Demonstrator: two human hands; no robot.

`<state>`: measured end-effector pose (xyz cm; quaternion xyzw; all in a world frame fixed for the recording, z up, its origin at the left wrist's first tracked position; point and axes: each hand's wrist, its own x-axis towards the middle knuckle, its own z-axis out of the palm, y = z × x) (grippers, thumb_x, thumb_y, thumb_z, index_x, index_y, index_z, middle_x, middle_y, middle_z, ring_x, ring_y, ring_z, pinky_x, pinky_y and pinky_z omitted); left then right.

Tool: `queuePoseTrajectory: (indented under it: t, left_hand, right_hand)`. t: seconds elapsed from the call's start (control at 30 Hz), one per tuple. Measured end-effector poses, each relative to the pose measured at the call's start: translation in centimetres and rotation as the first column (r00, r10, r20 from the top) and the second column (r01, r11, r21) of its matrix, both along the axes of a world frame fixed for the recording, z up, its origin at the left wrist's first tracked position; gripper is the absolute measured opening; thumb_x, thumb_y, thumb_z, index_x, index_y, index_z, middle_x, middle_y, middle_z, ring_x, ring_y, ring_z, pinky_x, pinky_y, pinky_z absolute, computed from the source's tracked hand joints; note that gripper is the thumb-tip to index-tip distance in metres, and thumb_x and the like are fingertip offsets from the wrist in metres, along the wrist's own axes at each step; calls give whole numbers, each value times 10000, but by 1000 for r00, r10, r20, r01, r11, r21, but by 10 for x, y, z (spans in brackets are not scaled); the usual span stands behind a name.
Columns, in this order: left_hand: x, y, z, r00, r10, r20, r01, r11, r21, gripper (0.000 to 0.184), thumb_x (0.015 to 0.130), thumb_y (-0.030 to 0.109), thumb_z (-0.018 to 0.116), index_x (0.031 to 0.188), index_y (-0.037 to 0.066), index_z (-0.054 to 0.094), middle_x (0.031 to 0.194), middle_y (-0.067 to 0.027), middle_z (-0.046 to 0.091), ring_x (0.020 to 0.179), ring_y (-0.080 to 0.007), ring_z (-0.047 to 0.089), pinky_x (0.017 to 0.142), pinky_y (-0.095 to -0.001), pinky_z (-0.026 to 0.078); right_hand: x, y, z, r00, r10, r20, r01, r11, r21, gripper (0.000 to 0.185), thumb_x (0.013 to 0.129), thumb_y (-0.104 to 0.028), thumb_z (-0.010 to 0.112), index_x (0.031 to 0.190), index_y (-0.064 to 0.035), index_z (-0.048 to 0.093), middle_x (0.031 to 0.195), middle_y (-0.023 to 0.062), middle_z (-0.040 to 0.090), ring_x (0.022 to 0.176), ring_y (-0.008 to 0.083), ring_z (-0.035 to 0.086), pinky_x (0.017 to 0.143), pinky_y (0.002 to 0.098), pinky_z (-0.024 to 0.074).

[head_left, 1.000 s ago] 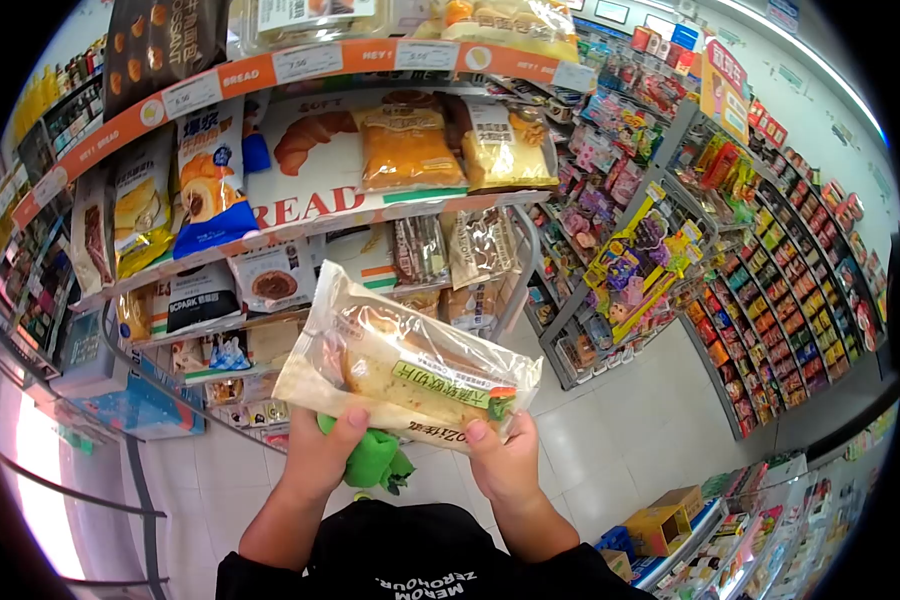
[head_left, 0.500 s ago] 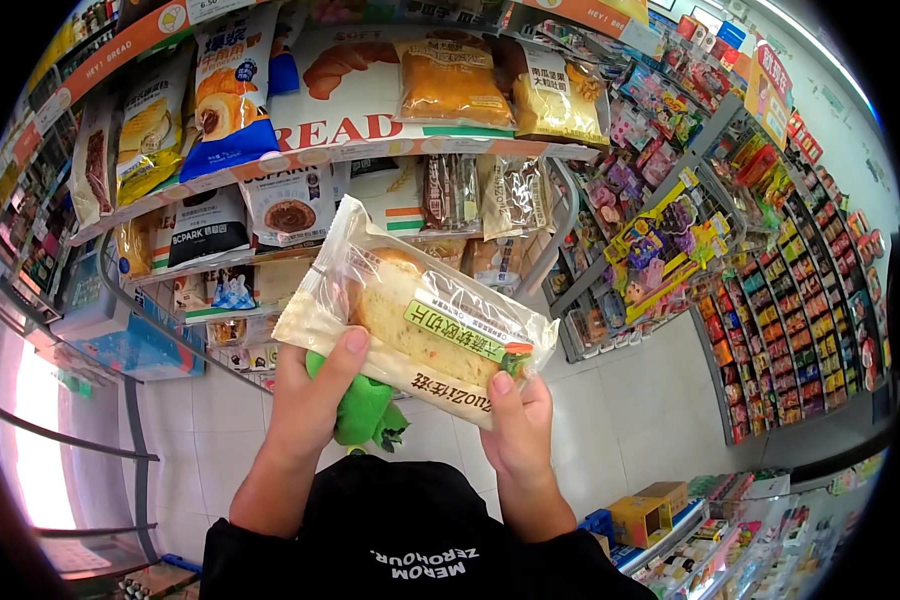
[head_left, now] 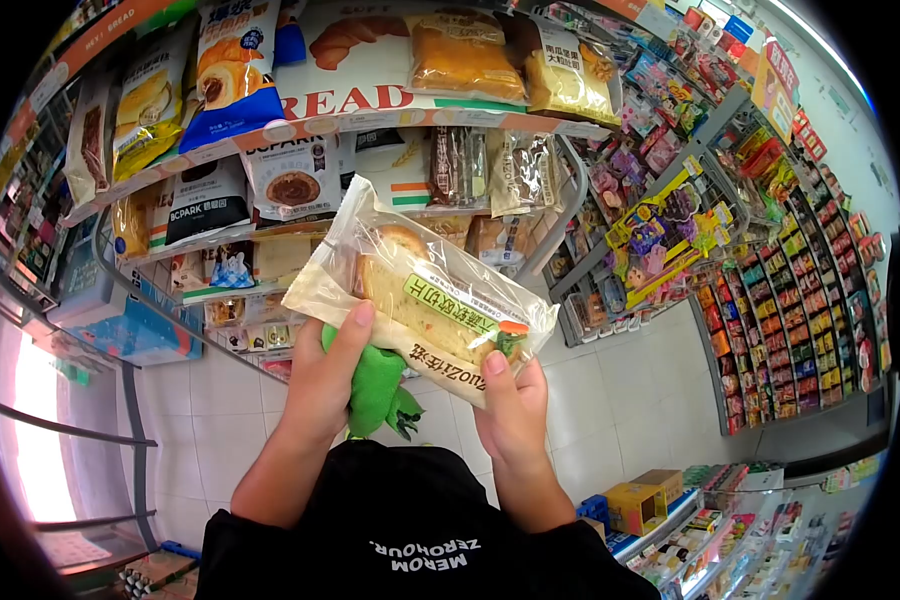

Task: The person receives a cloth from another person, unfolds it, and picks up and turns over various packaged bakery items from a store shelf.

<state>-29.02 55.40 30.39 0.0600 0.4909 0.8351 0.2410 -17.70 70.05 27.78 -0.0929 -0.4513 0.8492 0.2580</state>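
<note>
Both my hands hold one packet of sliced bread [head_left: 425, 300], a clear and cream wrapper with a green label. It tilts down toward the right in front of the shelves. My left hand [head_left: 330, 370] grips its lower left side, thumb on the front. At the lower right corner, my right hand [head_left: 510, 395] pinches the wrapper, thumb also on the front. A green plush-looking thing [head_left: 375, 390] hangs beside my left hand below the packet; how it is held is hidden. The fingers behind the packet are out of sight.
A bread rack [head_left: 370, 122] with several packaged loaves and buns stands right ahead. Snack racks [head_left: 790, 310] line the right side. Cardboard boxes [head_left: 638, 508] sit by a low shelf at lower right. Pale floor tiles [head_left: 610, 400] show beneath.
The bread packet has shifted slightly and tilts a little more, both hands still on it. The green plush-looking thing has moved slightly right in view. The shelves appear slightly shifted.
</note>
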Motion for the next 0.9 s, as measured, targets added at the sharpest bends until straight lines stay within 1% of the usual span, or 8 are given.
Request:
queuePoseTrajectory:
  t: [0.1, 0.2, 0.4, 0.5, 0.7, 0.77, 0.8, 0.9]
  left_hand:
    - [0, 0, -7, 995, -102, 16, 100, 992, 80, 430, 995, 319, 581, 1219, -40, 506, 990, -157, 669, 688, -203, 685, 573, -327, 597]
    - [3, -2, -8, 991, -131, -2, 131, 989, 74, 431, 986, 318, 597, 1212, -38, 508, 958, -151, 668, 649, -193, 671, 548, -315, 587]
    - [3, 1, -6, 993, -109, 34, 109, 994, -9, 414, 914, 211, 722, 1199, -16, 524, 975, -120, 665, 746, -179, 679, 567, -317, 585]
    - [5, 1, -13, 996, -87, 16, 87, 994, -64, 414, 951, 235, 650, 1237, -26, 501, 991, -150, 675, 700, -195, 695, 545, -294, 600]
    - [11, 1, -26, 989, -130, 73, 131, 991, -5, 438, 905, 137, 716, 1259, -18, 509, 1074, -120, 657, 833, -189, 682, 640, -321, 593]
    - [14, 3, -29, 985, -158, 61, 160, 987, -20, 443, 902, 120, 717, 1265, -26, 509, 1089, -121, 658, 876, -194, 684, 683, -330, 597]
    - [17, 6, -34, 989, -143, 31, 144, 990, -13, 463, 900, 105, 721, 1287, -30, 505, 1119, -123, 659, 940, -185, 672, 784, -328, 582]
    - [21, 7, -45, 980, -198, -28, 193, 975, -111, 515, 903, 167, 725, 1307, -20, 468, 1144, -136, 640, 921, -203, 677, 733, -329, 598]
  right_hand:
    - [-1, -2, -7, 1000, 5, -27, -4, 999, 41, 509, 990, -154, 615, 1404, 44, 396, 1358, 146, 548, 1221, 198, 546, 1053, 348, 435]
    - [-1, -7, -9, 1000, 8, -26, -7, 998, 65, 520, 991, -150, 612, 1417, 42, 383, 1373, 145, 536, 1241, 199, 531, 1065, 349, 422]
    - [-3, -11, -13, 996, 73, -48, -67, 991, 115, 540, 992, -151, 612, 1438, 27, 366, 1391, 136, 523, 1276, 202, 507, 1079, 356, 407]
    - [4, -10, -19, 995, 97, -31, -93, 989, 114, 580, 971, -114, 638, 1455, 16, 346, 1415, 126, 502, 1301, 206, 489, 1090, 360, 396]
    - [22, -1, -30, 987, 161, 24, -162, 981, 104, 657, 917, -82, 701, 1455, 20, 338, 1418, 114, 494, 1293, 200, 492, 1082, 358, 409]
    - [27, 2, -27, 989, 149, 24, -151, 980, 128, 630, 893, -80, 728, 1421, 27, 402, 1369, 107, 539, 1248, 184, 524, 1052, 346, 435]
    - [28, 4, -23, 989, 145, 31, -148, 978, 146, 608, 888, -75, 733, 1404, 32, 430, 1347, 105, 559, 1229, 177, 536, 1039, 340, 444]
    - [33, 9, -17, 990, 115, 81, -128, 975, 181, 541, 870, -57, 749, 1344, 44, 508, 1276, 98, 612, 1164, 157, 571, 994, 318, 470]
